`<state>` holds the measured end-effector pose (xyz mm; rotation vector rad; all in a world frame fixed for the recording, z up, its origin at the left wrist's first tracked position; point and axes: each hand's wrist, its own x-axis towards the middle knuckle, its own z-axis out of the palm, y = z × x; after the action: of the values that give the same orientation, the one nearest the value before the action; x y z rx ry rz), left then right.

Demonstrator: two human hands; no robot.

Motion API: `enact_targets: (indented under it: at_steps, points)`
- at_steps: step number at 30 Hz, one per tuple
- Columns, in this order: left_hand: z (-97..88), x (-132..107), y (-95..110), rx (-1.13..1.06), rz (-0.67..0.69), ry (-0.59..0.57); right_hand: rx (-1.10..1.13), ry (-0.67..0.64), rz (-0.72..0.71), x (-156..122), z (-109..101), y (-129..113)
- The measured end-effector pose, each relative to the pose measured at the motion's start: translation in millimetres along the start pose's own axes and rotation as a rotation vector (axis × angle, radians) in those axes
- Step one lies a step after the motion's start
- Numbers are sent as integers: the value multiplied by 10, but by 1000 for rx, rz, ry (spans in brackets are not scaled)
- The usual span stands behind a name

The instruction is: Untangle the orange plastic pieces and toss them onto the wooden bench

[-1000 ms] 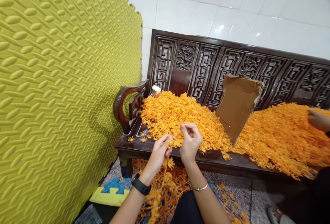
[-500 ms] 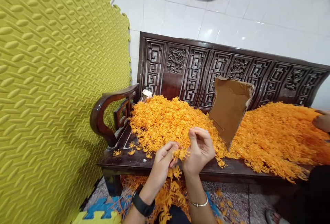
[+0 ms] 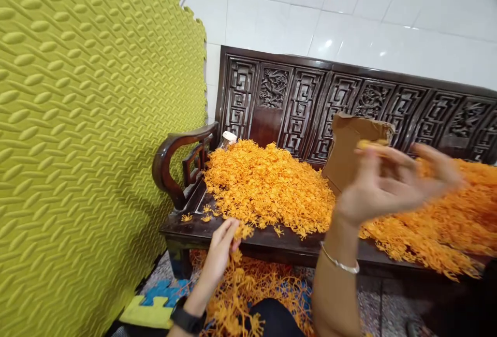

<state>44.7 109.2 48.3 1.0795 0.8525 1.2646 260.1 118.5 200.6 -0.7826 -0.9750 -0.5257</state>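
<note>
My left hand (image 3: 222, 248), with a dark watch on its wrist, is closed on orange plastic flower pieces (image 3: 244, 231) at the bench's front edge. More pieces hang below it on tangled orange stems (image 3: 238, 280). Raised at the right, in front of the cardboard, is my right hand (image 3: 388, 192), blurred by motion. Its thumb and forefinger pinch a small orange piece (image 3: 370, 144), while the other fingers are spread. A large heap of loose orange flower pieces (image 3: 267, 187) lies on the dark bench seat, between and beyond my hands.
The carved wooden bench (image 3: 267, 130) has a curved armrest (image 3: 165, 163) at the left. A cardboard sheet (image 3: 344, 153) stands between the heap and a second orange heap (image 3: 411, 233). A white-lidded jar (image 3: 229, 137) sits behind. A yellow foam mat (image 3: 97, 119) rises at the left.
My right hand has moved up and to the right, away from the left hand, with a small orange piece. My left hand has shifted slightly left and lower, keeping its hold.
</note>
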Motion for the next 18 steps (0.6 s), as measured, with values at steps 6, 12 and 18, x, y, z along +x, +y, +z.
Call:
enact_targets:
  at_steps: [6,12,18]
  points:
    - [-29,433,-70,-20,43,-2,-55,-643,308,-469,560,881]
    - [-212,492,-220,-54,66,23,49,-755,546,-1165,427,825]
    - [-214,453,-195,-43,93,-24,323,-1110,833,-1572,282,213]
